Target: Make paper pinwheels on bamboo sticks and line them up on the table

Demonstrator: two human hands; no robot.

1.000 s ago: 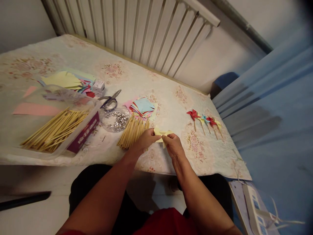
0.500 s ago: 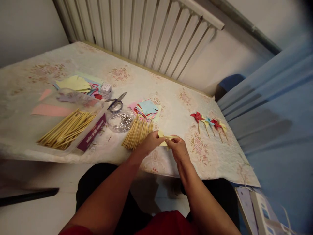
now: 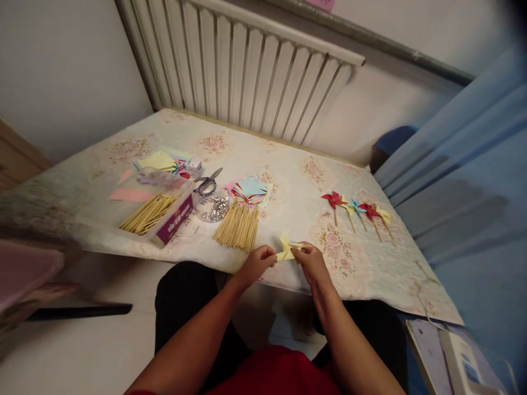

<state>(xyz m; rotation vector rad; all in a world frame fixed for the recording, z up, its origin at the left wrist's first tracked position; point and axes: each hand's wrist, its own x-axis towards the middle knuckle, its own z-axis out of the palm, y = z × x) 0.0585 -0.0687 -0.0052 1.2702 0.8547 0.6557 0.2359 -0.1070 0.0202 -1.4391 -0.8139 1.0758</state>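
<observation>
A yellow paper pinwheel (image 3: 285, 248), its blades folded, is held over the table's front edge between my two hands. My left hand (image 3: 257, 266) pinches its left blade between thumb and fingers. On the other side, my right hand (image 3: 313, 264) has thumb and fingers closed near its centre and right blade. No stick shows on this pinwheel. Just beyond my left hand lies a row of thin wooden sticks (image 3: 236, 226). Behind them sits a stack of cut coloured paper squares (image 3: 249, 189).
Several finished pinwheels on sticks (image 3: 357, 209) lie to the right. Leftward are a round dish of metal pins (image 3: 212, 206), scissors (image 3: 208, 184), a clear plastic box (image 3: 142, 235) with more sticks, a small white box (image 3: 195, 165) and loose coloured paper (image 3: 158, 161).
Both hands have come lower and nearer my body with the pinwheel, whose blade now stands up in view. My left hand has shifted outward to a blade's edge. The camera view has tilted upward.
</observation>
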